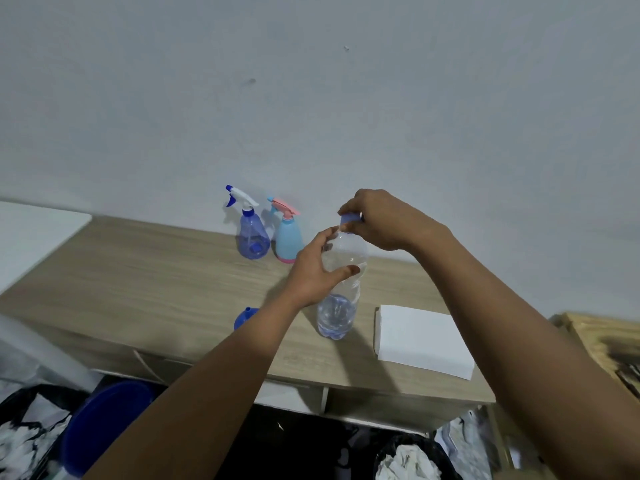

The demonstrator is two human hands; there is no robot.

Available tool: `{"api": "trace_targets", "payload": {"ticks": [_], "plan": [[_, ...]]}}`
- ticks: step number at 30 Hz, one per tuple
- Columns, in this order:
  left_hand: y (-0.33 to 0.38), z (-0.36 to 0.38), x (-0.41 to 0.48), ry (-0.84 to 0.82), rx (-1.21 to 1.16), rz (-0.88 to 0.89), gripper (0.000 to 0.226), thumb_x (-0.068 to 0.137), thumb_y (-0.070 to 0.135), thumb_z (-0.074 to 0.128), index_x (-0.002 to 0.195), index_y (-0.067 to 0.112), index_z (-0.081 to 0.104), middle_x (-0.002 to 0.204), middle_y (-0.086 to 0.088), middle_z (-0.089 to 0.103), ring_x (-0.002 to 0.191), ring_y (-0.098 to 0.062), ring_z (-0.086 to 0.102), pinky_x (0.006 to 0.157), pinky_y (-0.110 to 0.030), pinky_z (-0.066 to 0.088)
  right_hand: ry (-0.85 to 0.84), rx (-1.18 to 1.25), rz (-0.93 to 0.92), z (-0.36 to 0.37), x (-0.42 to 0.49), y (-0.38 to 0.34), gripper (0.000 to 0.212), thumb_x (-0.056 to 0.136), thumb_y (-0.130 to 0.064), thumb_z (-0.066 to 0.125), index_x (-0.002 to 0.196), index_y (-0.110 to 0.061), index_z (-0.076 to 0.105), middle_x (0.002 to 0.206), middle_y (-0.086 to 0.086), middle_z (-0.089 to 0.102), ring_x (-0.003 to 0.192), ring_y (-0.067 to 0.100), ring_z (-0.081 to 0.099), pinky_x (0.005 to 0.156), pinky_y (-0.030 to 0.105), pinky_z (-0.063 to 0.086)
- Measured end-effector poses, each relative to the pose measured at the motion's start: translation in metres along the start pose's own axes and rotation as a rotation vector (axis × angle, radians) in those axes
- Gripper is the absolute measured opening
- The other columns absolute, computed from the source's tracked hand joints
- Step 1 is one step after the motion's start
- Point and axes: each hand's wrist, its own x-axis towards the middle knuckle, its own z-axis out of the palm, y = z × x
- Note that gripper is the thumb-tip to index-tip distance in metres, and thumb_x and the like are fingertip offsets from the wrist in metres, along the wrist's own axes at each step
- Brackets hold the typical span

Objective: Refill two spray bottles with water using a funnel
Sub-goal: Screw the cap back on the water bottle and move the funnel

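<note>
A clear plastic water bottle [337, 310] stands upright on the wooden table [156, 282], partly filled with water. My left hand [313, 271] grips its upper body. My right hand [377, 218] pinches the bottle's blue cap [349, 220] at the top. Against the wall behind stand two spray bottles: a translucent blue one [252, 237] with a white and blue trigger, and a light blue one [288, 239] with a pink trigger. A blue funnel [244, 317] lies on the table just left of my left forearm, partly hidden by it.
A stack of white paper towels [420, 339] lies to the right of the water bottle. A white surface [31, 230] adjoins the table on the left. Below the front edge are a blue bucket [104, 420] and dark bags. A wooden crate [606, 344] sits far right.
</note>
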Motion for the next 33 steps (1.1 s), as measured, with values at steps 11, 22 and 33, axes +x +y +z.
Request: {"api": "trace_targets", "payload": {"ticks": [11,22,33], "plan": [[-0.003,0.003,-0.001,0.029,0.019,-0.002,0.086,0.069,0.044,0.085,0.142,0.028,0.041,0.141,0.013,0.052,0.125,-0.009,0.051,0.105,-0.03,0.044,0.388,-0.208,0.251,0.035,0.007,-0.004,0.055,0.086,-0.069,0.057,0.076,-0.015,0.055,0.074,0.0,0.056,0.07,0.024,0.057,0.057,0.028,0.036],[-0.008,-0.001,0.004,0.023,0.026,-0.006,0.082,0.069,0.043,0.086,0.137,0.026,0.044,0.135,0.008,0.056,0.124,-0.012,0.052,0.102,-0.033,0.048,0.261,0.004,0.121,0.029,0.013,-0.006,0.035,0.09,-0.043,0.07,0.1,-0.009,0.074,0.096,0.003,0.064,0.083,0.019,0.061,0.074,0.031,0.053],[-0.012,-0.005,0.003,-0.034,-0.022,0.01,0.094,0.063,0.053,0.085,0.143,0.034,0.039,0.14,0.012,0.052,0.13,-0.01,0.048,0.107,-0.037,0.046,0.62,0.536,0.148,0.081,-0.004,0.004,0.05,0.079,-0.038,0.082,0.123,-0.019,0.068,0.098,0.001,0.06,0.075,0.009,0.057,0.073,0.022,0.05]]}}
